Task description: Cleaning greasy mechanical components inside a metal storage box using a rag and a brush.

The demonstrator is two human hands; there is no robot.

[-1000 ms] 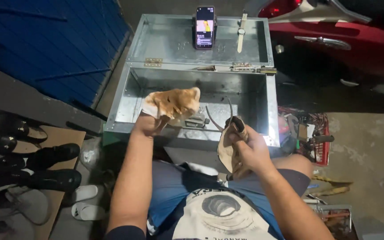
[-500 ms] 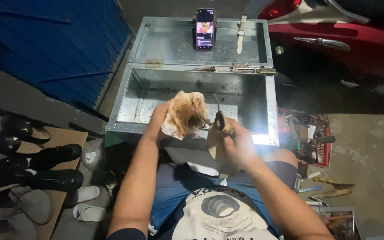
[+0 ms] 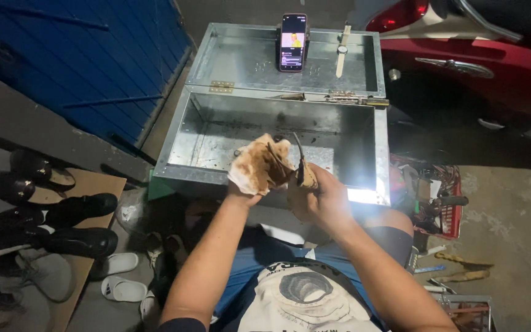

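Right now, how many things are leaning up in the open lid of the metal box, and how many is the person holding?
Phone in the lid: 1
Wristwatch in the lid: 1
Stained rag in the left hand: 1
Tan sandal in the right hand: 1
Total: 4

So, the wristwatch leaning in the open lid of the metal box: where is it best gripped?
Probably the pale strap of the white-dialled wristwatch, just below the dial, coming from the front. It leans upright against the galvanised metal box lid wall, so only its front and edges are free.
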